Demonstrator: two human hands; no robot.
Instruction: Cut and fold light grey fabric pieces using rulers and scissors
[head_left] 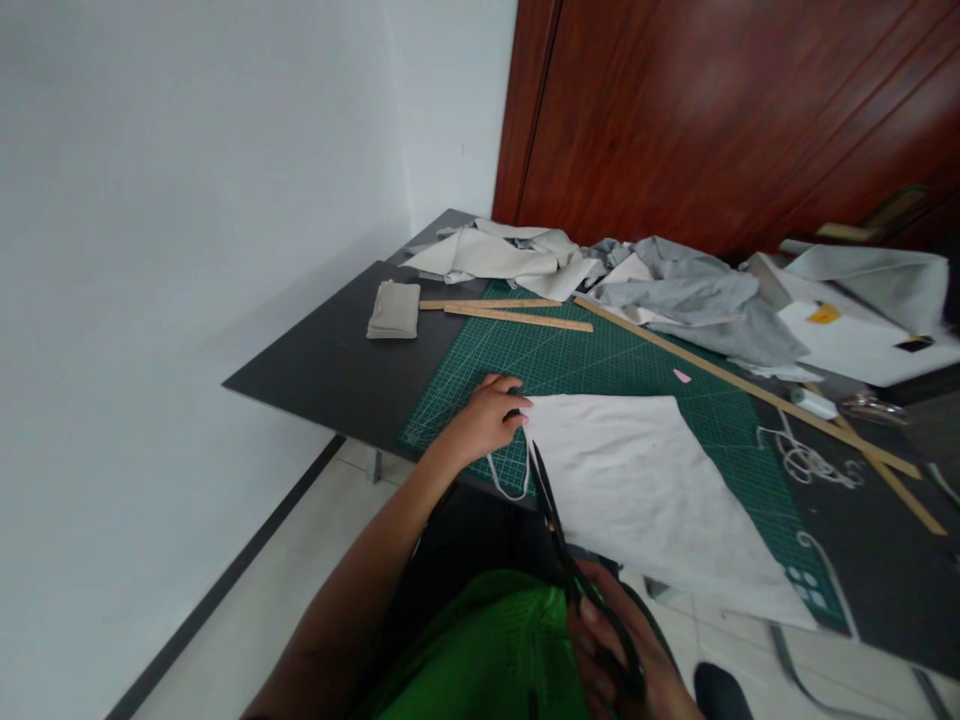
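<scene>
- Looks like a small sewing or fabric-cutting workroom
- Fitted with a dark worktop and gridded green cutting mat
- Stocked with wooden rulers, scissors and heaped fabric

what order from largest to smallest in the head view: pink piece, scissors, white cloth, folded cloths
White cloth
Scissors and folded cloths: unsure; scissors look longer but thin and nearer the camera
Pink piece

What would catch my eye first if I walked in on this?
The white cloth, spread over the green cutting mat, stands out first. On its left side, the left hand touches the far corner while the right hand holds black scissors. Behind the table, a reddish-brown door rises above heaped fabric.
</scene>
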